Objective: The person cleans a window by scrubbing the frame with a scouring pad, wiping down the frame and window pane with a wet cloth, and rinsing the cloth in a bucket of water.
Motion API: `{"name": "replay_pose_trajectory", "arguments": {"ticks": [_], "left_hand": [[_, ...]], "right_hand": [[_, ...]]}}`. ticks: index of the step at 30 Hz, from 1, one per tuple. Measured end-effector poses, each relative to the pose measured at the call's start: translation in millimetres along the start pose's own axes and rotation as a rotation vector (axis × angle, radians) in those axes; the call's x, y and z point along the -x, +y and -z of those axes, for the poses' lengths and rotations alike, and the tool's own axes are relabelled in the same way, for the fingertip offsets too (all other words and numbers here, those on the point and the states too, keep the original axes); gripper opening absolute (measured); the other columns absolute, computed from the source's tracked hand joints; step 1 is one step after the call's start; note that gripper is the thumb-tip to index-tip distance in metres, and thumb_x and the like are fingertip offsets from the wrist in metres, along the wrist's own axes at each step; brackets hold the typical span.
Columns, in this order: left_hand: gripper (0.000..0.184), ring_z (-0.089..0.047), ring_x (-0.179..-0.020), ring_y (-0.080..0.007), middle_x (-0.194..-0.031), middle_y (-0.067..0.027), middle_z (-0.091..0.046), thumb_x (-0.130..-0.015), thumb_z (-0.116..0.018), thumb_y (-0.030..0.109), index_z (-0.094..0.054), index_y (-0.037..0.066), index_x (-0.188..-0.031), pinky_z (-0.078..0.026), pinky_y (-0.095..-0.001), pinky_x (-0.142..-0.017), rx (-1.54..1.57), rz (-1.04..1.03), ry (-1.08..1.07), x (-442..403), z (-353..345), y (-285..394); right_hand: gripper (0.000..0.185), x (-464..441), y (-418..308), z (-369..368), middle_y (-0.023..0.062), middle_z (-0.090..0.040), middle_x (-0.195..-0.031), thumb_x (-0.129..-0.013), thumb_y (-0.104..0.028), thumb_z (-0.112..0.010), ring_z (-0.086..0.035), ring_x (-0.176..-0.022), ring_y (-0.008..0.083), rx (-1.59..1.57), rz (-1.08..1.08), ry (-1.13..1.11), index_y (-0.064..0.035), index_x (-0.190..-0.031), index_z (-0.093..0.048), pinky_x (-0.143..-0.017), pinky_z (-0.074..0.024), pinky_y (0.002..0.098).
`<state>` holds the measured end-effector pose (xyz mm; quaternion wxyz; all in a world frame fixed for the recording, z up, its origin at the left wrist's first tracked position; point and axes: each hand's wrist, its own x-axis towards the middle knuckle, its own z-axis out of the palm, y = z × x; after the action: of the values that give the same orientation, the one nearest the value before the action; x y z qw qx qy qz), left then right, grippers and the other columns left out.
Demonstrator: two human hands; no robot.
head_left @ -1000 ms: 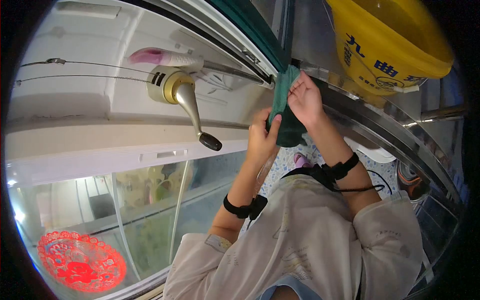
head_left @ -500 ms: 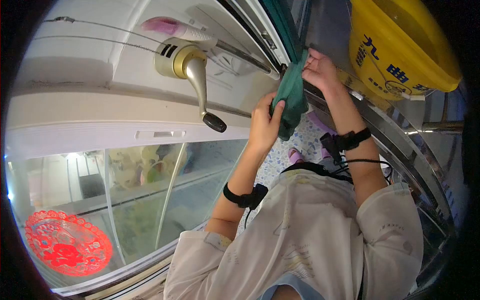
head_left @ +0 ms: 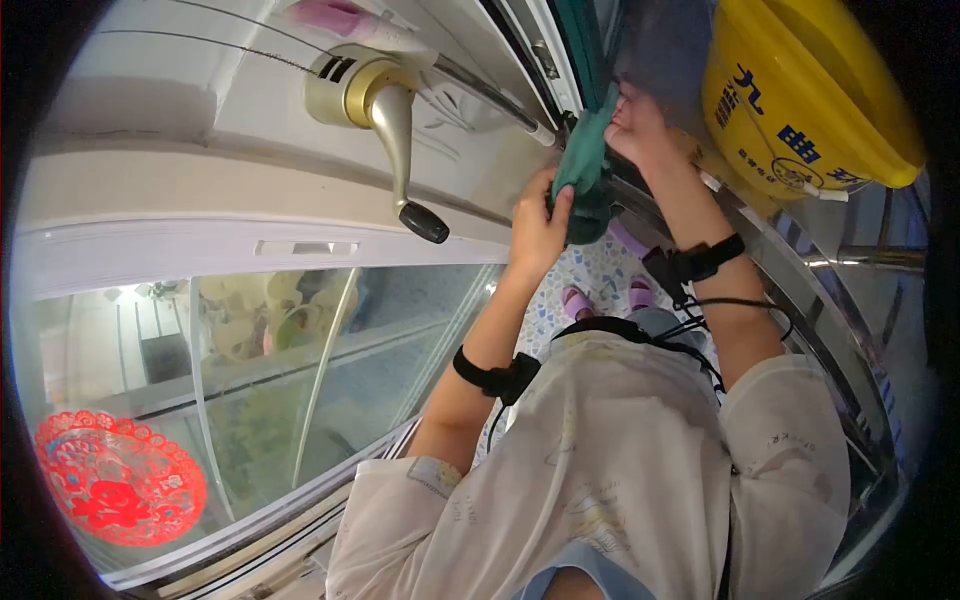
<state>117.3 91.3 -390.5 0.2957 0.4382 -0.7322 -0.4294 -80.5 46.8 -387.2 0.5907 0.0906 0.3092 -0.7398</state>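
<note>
A thin green cloth (head_left: pixel 580 160) hangs bunched beside a white-framed window edge, continuing up into a darker green strip of fabric (head_left: pixel 578 45). My left hand (head_left: pixel 540 225) grips its lower part, thumb on top, with loose folds drooping below the fingers. Higher up, my right hand (head_left: pixel 637 125) has its fingers curled inward at the cloth's right edge, pinching it. Those fingertips are partly hidden by the fabric.
A hand crank (head_left: pixel 385 115) with wires is mounted on the left wall, beside a metal rod (head_left: pixel 490 97). Below is a sliding window (head_left: pixel 270 380) with a red paper cut-out (head_left: pixel 120 478). At right, a yellow bucket (head_left: pixel 790 100) sits near metal railings (head_left: pixel 865 258).
The cloth's drooping lower end has drawn up and bunched closer to my left hand. Both hands stay on the fabric, and the view has shifted slightly.
</note>
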Motion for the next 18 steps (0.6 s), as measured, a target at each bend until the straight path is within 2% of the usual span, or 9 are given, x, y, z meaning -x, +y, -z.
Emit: {"name": "replay_pose_trajectory", "arguments": {"ticks": [1, 2, 3, 4, 6, 8, 11, 13, 18], "left_hand": [[0.024, -0.059, -0.079, -0.0250, -0.092, -0.0190, -0.061, -0.090, -0.058, 0.012, -0.058, -0.001, -0.109, -0.045, -0.0317, -0.073, 0.001, -0.002, -0.003, 4, 1, -3], [0.024, -0.056, -0.078, -0.0205, -0.090, -0.0166, -0.061, -0.090, -0.058, 0.013, -0.059, -0.001, -0.110, -0.044, -0.0291, -0.072, 0.005, 0.000, 0.007, 9, 2, -10], [0.024, -0.054, -0.077, -0.0161, -0.089, -0.0141, -0.061, -0.090, -0.058, 0.014, -0.059, 0.000, -0.110, -0.044, -0.0266, -0.071, 0.008, 0.003, 0.017, 14, 3, -15], [0.024, -0.054, -0.077, -0.0161, -0.089, -0.0141, -0.061, -0.090, -0.058, 0.014, -0.059, 0.000, -0.110, -0.044, -0.0266, -0.071, 0.007, 0.004, 0.011, 18, 3, -20], [0.024, -0.055, -0.081, -0.0137, -0.091, -0.0100, -0.063, -0.092, -0.057, 0.014, -0.058, -0.001, -0.111, -0.044, -0.0260, -0.073, 0.155, -0.036, 0.033, 25, 3, -25], [0.024, -0.055, -0.083, -0.0132, -0.093, -0.0089, -0.063, -0.093, -0.056, 0.013, -0.058, -0.002, -0.112, -0.044, -0.0260, -0.075, 0.181, -0.008, 0.026, 30, 6, -12], [0.024, -0.056, -0.088, -0.0129, -0.096, -0.0083, -0.064, -0.094, -0.054, 0.011, -0.058, -0.003, -0.113, -0.044, -0.0259, -0.079, 0.178, 0.022, 0.030, 33, 11, -9], [0.024, -0.057, -0.090, -0.0131, -0.098, -0.0088, -0.064, -0.094, -0.054, 0.010, -0.057, -0.004, -0.113, -0.044, -0.0259, -0.081, 0.150, 0.033, 0.033, 32, 13, -15], [0.025, -0.058, -0.093, -0.0135, -0.099, -0.0094, -0.065, -0.094, -0.055, 0.011, -0.057, -0.004, -0.113, -0.044, -0.0260, -0.083, 0.109, 0.028, 0.039, 34, 18, -17]], "right_hand": [[0.025, 1, 5, 4, 0.0021, -0.061, -0.077, -0.099, -0.023, -0.040, -0.057, -0.067, 0.0171, 0.035, -0.001, -0.029, -0.0110, -0.084, -0.056, -0.071, -0.0480, 0.0316], [0.027, -3, 11, 11, 0.0056, -0.065, -0.085, -0.100, -0.024, -0.039, -0.061, -0.075, 0.0194, 0.068, -0.003, -0.057, -0.0088, -0.090, -0.059, -0.077, -0.0498, 0.0335], [0.029, -28, 15, 34, 0.0088, -0.065, -0.090, -0.100, -0.025, -0.038, -0.061, -0.084, 0.0229, 0.096, -0.032, -0.082, -0.0061, -0.095, -0.059, -0.083, -0.0486, 0.0377], [0.032, -54, 20, 58, 0.0121, -0.066, -0.095, -0.100, -0.026, -0.037, -0.061, -0.093, 0.0265, 0.125, -0.060, -0.108, -0.0035, -0.100, -0.060, -0.089, -0.0475, 0.0419], [0.030, -6, 21, 28, 0.0110, -0.066, -0.095, -0.100, -0.026, -0.039, -0.061, -0.090, 0.0245, 0.030, -0.077, -0.076, -0.0036, -0.100, -0.060, -0.088, -0.0477, 0.0396], [0.030, 4, 20, 27, 0.0104, -0.066, -0.094, -0.100, -0.026, -0.040, -0.061, -0.089, 0.0244, 0.025, -0.044, -0.046, -0.0038, -0.101, -0.060, -0.090, -0.0470, 0.0375], [0.032, -2, 24, 43, 0.0104, -0.066, -0.099, -0.100, -0.028, -0.040, -0.061, -0.092, 0.0239, -0.045, -0.157, -0.125, -0.0034, -0.103, -0.060, -0.092, -0.0457, 0.0378], [0.034, 2, 30, 54, 0.0108, -0.065, -0.105, -0.099, -0.031, -0.041, -0.060, -0.097, 0.0241, -0.027, -0.282, -0.356, -0.0032, -0.106, -0.060, -0.094, -0.0450, 0.0395], [0.036, 20, 23, 63, 0.0108, -0.064, -0.108, -0.098, -0.033, -0.043, -0.059, -0.101, 0.0244, -0.002, -0.254, -0.352, -0.0033, -0.108, -0.060, -0.095, -0.0436, 0.0396]]}}
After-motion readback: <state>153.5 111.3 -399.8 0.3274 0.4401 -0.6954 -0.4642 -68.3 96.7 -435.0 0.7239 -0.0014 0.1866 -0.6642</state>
